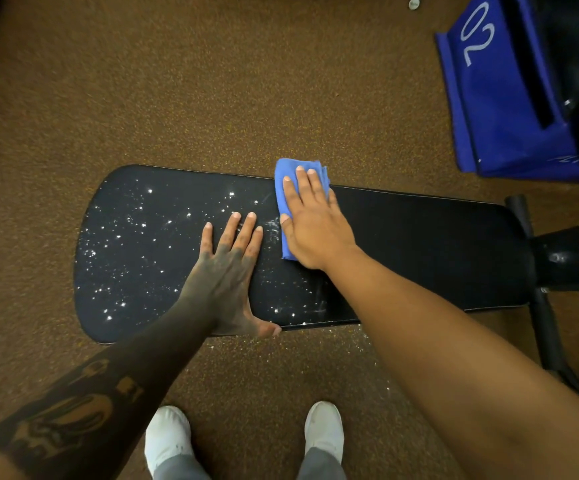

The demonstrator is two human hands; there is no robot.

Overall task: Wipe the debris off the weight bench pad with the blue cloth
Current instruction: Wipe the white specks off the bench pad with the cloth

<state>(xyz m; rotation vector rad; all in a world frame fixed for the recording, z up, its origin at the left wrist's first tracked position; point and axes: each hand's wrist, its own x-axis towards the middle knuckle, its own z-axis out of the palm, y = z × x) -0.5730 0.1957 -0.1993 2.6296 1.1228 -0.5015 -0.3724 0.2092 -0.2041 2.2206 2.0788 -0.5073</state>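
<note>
A long black weight bench pad (419, 251) lies across the middle of the view. White debris specks (132, 237) are scattered over its left half; the right half looks clean. My right hand (312, 223) presses flat on a folded blue cloth (290, 174) at the pad's far edge, near the middle. The cloth sticks out beyond my fingertips and below my thumb. My left hand (231, 268) rests flat on the pad just left of the cloth, fingers spread, thumb over the near edge, holding nothing.
Brown speckled rubber flooring (212, 81) surrounds the bench. The black bench frame and legs (558, 258) stand at the right. A blue box marked "02" (502, 91) sits at the top right. My white shoes (168, 434) stand below the pad, with some white crumbs on the floor.
</note>
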